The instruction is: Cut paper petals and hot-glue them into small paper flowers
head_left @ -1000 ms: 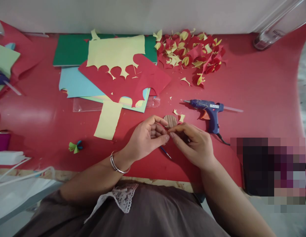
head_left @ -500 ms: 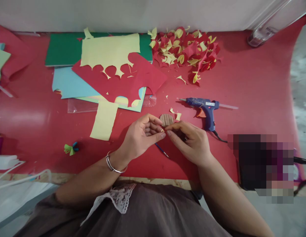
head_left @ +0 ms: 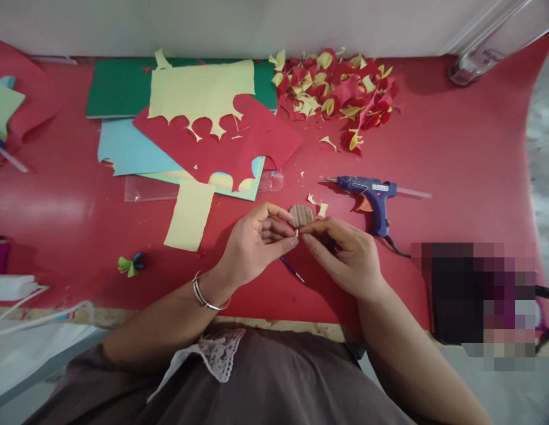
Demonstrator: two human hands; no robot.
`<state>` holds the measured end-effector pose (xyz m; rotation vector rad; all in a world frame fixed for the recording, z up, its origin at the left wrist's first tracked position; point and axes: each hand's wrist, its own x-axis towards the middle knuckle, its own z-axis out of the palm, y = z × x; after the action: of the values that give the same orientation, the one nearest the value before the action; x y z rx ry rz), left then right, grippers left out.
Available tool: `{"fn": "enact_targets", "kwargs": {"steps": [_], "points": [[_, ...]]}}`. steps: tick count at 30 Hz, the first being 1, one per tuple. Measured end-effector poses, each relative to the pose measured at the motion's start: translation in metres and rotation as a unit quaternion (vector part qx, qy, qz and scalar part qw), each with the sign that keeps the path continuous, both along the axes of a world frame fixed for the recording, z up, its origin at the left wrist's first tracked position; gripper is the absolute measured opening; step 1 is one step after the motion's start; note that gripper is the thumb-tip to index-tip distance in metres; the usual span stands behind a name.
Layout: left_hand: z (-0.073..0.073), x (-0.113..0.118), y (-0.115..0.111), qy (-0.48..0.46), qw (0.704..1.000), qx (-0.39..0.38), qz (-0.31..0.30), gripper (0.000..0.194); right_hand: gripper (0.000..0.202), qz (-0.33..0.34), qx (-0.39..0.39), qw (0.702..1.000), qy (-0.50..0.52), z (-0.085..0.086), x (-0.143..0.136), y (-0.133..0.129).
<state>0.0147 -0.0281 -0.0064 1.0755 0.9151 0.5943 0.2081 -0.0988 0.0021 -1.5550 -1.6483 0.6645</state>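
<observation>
My left hand and my right hand meet fingertip to fingertip over the red table. Between the fingertips is a small pale yellow piece, probably paper, too small to make out well. Both hands are closed in a pinch around it. Just beyond the fingertips lies a round, striped brown disc, partly hidden by the fingers. A thin blue stick with a metal tip lies below the hands. A blue glue gun with an orange trigger rests to the right, nozzle pointing left.
Cut yellow paper and red paper lie over a green board. Red and yellow petal-like scraps are heaped at the back. A yellow strip and a small green-blue paper flower lie left. A dark object, partly blurred, sits right.
The small yellow piece has turned a little between my fingertips and stands more upright. Both hands stay nearly in place; the whole view has shifted slightly.
</observation>
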Motion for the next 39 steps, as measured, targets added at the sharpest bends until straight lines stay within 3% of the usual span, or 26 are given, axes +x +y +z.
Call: {"fn": "enact_targets", "kwargs": {"steps": [10, 24, 27, 33, 39], "points": [[0.0, -0.002, -0.01, 0.076, 0.988, 0.131, -0.004, 0.029, 0.011, 0.004, -0.019, 1.0, 0.013, -0.002, 0.0, -0.001], [0.01, -0.003, -0.016, 0.174, 0.91, 0.374, -0.044, 0.029, 0.007, 0.006, -0.027, 0.999, 0.046, -0.002, -0.002, 0.001], [0.008, -0.003, -0.016, 0.157, 0.921, 0.353, -0.045, 0.031, 0.008, 0.005, -0.024, 0.999, 0.043, -0.002, -0.002, 0.001], [0.003, -0.002, -0.012, 0.059, 0.98, 0.188, -0.034, 0.032, 0.011, -0.011, -0.042, 0.998, 0.051, 0.002, -0.003, 0.002], [0.0, 0.0, -0.005, 0.0, 0.998, 0.064, -0.014, 0.034, 0.01, -0.023, -0.056, 0.995, 0.083, 0.005, -0.003, 0.0]]}}
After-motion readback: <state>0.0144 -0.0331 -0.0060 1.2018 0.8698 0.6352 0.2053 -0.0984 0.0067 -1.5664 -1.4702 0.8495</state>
